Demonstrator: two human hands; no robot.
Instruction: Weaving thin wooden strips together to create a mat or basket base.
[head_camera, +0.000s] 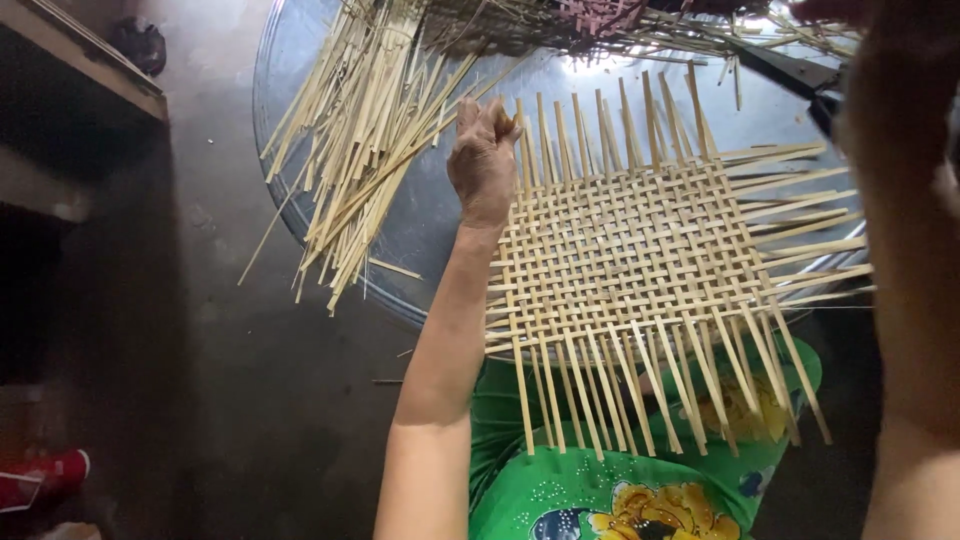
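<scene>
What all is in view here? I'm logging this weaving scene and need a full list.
Square woven mat of pale bamboo strips: one, tan, on the tray and lap.
Loose pile of bamboo strips: many, pale yellow, tray's left side.
Round metal tray: one, grey, centre.
Green floral cloth: one, bottom.
Red object: one, bottom left; unclear.
Left hand: at the mat's upper-left edge.
Right arm: raised at the right, blurred, hand unclear.

A dim, dark concrete floor (230, 380) lies beside what may be a wooden shelf edge (90, 60).
</scene>
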